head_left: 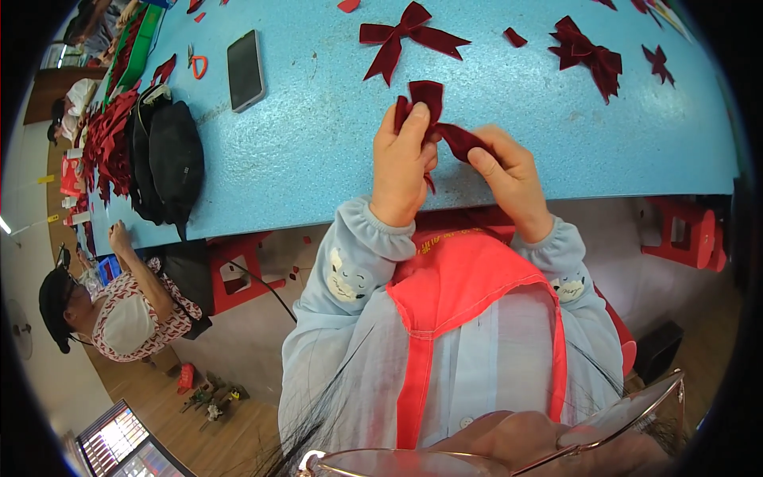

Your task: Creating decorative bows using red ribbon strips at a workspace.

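A dark red velvet bow [427, 97] is held up between my two hands, just above the near edge of the blue table. My left hand [404, 155] pinches it around the middle, with a loop sticking up past the thumb. Between the thumb and fingers of my right hand [509, 171] is one ribbon tail of the same bow, drawn out to the right. Part of the bow is hidden behind my left fingers. Beyond my hands a finished-looking bow [404, 33] lies flat on the table.
On the blue table [318, 151] are a phone [246, 70], orange-handled scissors [198, 65], a black bag [165, 155] and a heap of red ribbon pieces [110, 143]. Stacked bows [586, 60] and a small bow [658, 65] lie right. Another person [127, 310] sits left. Red stools [685, 234] stand below.
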Tool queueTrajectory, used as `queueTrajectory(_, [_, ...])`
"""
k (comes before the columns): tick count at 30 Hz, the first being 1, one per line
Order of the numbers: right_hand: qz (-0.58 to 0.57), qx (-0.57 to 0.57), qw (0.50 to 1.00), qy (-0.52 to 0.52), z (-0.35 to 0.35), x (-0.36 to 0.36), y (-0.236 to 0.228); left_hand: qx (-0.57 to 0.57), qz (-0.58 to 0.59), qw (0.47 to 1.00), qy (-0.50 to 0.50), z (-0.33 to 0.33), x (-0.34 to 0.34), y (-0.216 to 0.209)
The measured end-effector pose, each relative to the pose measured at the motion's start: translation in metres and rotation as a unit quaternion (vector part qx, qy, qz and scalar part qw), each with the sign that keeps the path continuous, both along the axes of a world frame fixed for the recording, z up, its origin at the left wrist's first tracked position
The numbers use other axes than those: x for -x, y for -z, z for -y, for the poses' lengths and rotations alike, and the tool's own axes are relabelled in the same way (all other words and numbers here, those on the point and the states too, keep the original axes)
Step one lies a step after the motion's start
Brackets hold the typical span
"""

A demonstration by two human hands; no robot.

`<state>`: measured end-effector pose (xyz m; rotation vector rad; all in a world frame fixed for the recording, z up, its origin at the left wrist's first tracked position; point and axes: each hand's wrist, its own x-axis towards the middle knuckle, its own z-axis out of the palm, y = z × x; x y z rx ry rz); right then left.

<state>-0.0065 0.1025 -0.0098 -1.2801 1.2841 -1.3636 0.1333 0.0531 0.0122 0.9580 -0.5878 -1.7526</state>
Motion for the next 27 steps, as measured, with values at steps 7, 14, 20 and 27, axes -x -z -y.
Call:
queueTrajectory(7, [-0.079, -0.155, 0.984, -0.04, 0.012, 0.021, -0.015, 0.29, 0.305, 0.907, -0.018, 0.011, 0.01, 0.01])
queueTrajectory(14, [-0.405, 0.169, 0.897, 0.053, 0.021, 0.056, -0.011, 0.497, 0.566, 0.658, 0.008, -0.007, -0.024, 0.026])
queueTrajectory(20, [-0.429, 0.207, 0.875, -0.08, 0.075, 0.033, -0.023, 0.511, 0.61, 0.604, 0.036, -0.011, -0.013, 0.032])
queueTrajectory(27, [-0.49, 0.122, 0.844, -0.181, 0.111, 0.011, -0.002, 0.448, 0.634, 0.63, 0.024, -0.008, -0.015, 0.039])
